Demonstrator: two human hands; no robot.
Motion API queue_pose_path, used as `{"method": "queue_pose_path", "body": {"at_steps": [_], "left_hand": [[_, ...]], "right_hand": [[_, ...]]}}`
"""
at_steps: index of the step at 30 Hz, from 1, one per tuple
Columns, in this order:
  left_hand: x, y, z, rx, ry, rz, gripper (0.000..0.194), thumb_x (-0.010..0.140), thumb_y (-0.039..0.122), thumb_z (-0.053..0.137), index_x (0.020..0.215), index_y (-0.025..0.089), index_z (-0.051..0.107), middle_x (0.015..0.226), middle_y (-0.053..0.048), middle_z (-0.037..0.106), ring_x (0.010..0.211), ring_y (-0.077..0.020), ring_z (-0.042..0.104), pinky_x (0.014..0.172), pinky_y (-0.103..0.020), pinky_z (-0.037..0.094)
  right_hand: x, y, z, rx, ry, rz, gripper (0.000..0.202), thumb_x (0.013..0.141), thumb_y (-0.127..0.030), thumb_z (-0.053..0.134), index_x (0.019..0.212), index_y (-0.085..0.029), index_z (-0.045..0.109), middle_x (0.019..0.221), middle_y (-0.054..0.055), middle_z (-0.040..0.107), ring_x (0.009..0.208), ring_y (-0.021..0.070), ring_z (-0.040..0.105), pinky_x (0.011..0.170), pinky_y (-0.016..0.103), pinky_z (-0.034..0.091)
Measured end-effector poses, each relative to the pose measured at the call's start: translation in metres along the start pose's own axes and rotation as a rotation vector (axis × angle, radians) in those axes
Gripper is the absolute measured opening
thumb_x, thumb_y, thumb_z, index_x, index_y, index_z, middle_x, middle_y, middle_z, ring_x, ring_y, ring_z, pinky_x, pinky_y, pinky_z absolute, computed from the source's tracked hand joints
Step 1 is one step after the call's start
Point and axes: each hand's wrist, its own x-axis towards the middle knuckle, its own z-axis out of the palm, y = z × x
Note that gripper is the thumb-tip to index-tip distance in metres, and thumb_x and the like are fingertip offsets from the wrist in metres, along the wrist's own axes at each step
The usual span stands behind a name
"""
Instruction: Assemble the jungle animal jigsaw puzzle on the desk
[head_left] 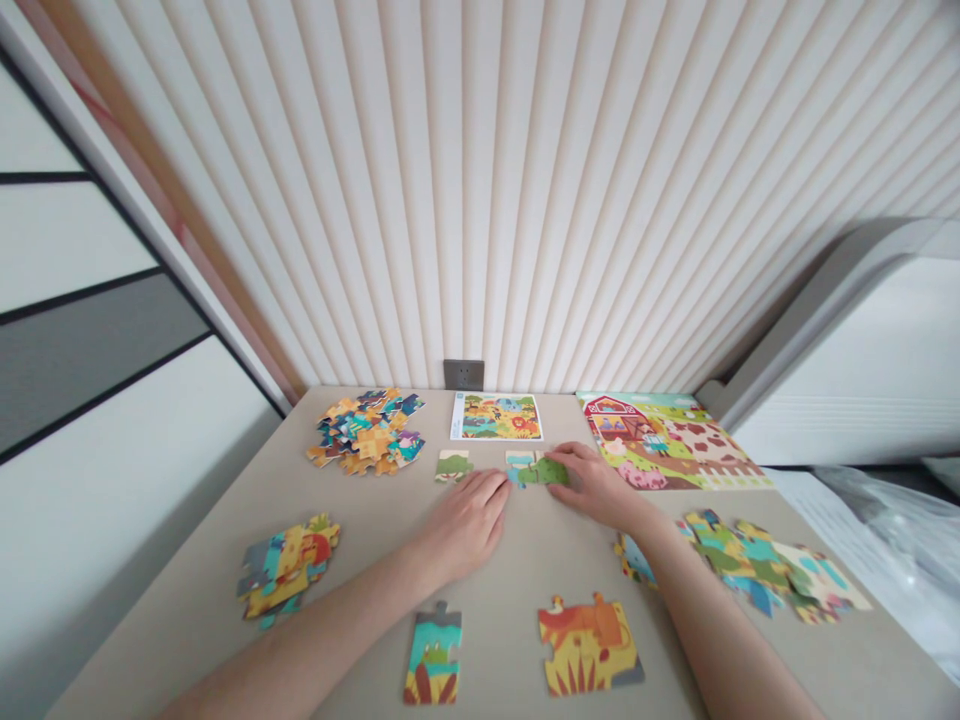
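Note:
A short row of joined jigsaw puzzle pieces (532,469), pale blue at the left and green at the right, lies flat in the middle of the table. My right hand (596,485) closes its fingers and thumb around the green right end. At the left end my left hand (466,520) has its fingers together, the tips against the row's blue edge; its thumb is mostly hidden. Beside the left knuckles lies a loose puzzle piece (453,465) with a green tree. Just behind stands no gap but a picture card (496,417) of animals, lying flat.
A heap of puzzle pieces (366,435) sits far left, a smaller pile (289,565) near left, another pile (757,560) at right. Joined frog pieces (433,655) and an orange animal section (591,645) lie in front. A farm picture (667,440) and the ribbed wall (480,200) border the back.

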Motion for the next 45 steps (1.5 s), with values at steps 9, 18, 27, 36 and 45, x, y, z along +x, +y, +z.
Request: {"method": "queue_pose_path", "body": {"at_steps": [9,18,27,36,45], "left_hand": [[-0.001,-0.001,0.002,-0.014,0.019,0.004,0.036,0.097,0.015,0.051,0.132,0.015,0.059,0.133,-0.015,0.061,0.127,-0.0287,0.057,0.115,-0.049,0.045],[-0.001,0.0,0.002,0.001,0.011,0.009,0.035,0.098,0.016,0.049,0.132,0.015,0.06,0.132,-0.015,0.061,0.127,-0.0284,0.057,0.116,-0.048,0.044],[0.0,-0.002,0.001,-0.003,-0.006,0.035,0.037,0.098,0.015,0.05,0.134,0.017,0.059,0.133,-0.013,0.062,0.129,-0.0279,0.056,0.117,-0.048,0.043],[0.001,-0.005,0.003,-0.01,-0.014,0.078,0.044,0.1,0.018,0.048,0.143,0.019,0.054,0.141,-0.011,0.061,0.133,-0.0272,0.053,0.116,-0.049,0.042],[-0.033,-0.038,-0.027,0.097,0.115,-0.066,0.036,0.101,0.017,0.047,0.133,0.017,0.062,0.134,-0.014,0.063,0.129,-0.0284,0.057,0.114,-0.05,0.046]], "right_hand": [[-0.001,-0.008,-0.002,-0.151,-0.081,-0.054,0.039,0.099,-0.035,0.059,0.137,-0.036,0.068,0.138,0.011,0.058,0.127,0.0302,0.058,0.109,0.048,0.046],[0.0,-0.02,-0.005,-0.258,-0.079,-0.052,0.031,0.103,-0.043,0.057,0.129,-0.036,0.073,0.135,0.011,0.062,0.124,0.0288,0.06,0.106,0.048,0.046],[0.006,-0.016,0.007,-0.247,-0.005,-0.064,0.023,0.101,-0.033,0.061,0.116,-0.033,0.078,0.135,0.007,0.069,0.121,0.0267,0.066,0.105,0.047,0.048],[0.0,-0.005,-0.003,-0.2,-0.047,-0.006,0.026,0.101,-0.034,0.06,0.122,-0.031,0.075,0.135,0.007,0.07,0.124,0.0258,0.066,0.11,0.046,0.046],[-0.003,0.006,-0.005,-0.17,-0.045,-0.014,0.036,0.099,-0.034,0.06,0.133,-0.026,0.069,0.138,0.009,0.069,0.124,0.0254,0.066,0.109,0.043,0.049]]}}
